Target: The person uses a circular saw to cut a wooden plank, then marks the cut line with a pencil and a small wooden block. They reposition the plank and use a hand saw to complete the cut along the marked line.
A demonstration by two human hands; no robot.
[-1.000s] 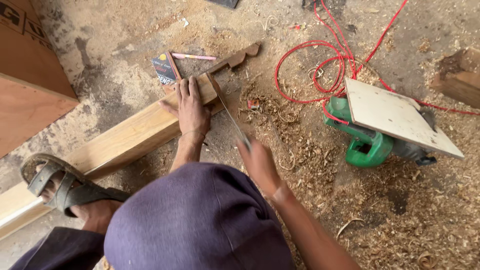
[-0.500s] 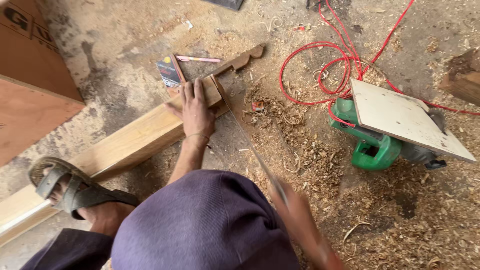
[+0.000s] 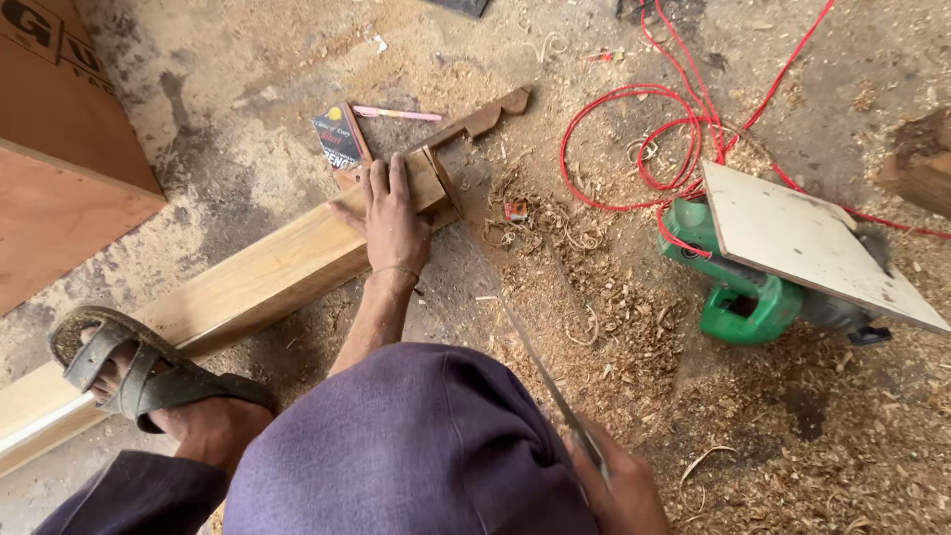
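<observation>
A long pale wooden beam (image 3: 258, 277) lies diagonally on the floor. My left hand (image 3: 391, 213) presses flat on its far end, beside a small wooden stop piece (image 3: 443, 181). My right hand (image 3: 619, 487), at the bottom edge, grips the handle of a hand saw. The saw's thin blade (image 3: 535, 357) runs up towards the beam's end. My sandalled foot (image 3: 134, 372) stands on the near part of the beam. My purple-clad knee (image 3: 406, 446) fills the lower middle and hides part of my right arm.
A green power tool (image 3: 738, 297) under a pale board (image 3: 802, 243) sits at the right, with red cable (image 3: 644, 129) looped behind it. A brown plywood box (image 3: 59, 149) stands at the left. A pink pencil (image 3: 396, 113), a small card (image 3: 337, 144), a carved wood piece (image 3: 485, 117) and shavings lie about.
My right hand has drawn the saw back towards me, from near the beam down to the bottom edge. My left hand stays pressed on the beam.
</observation>
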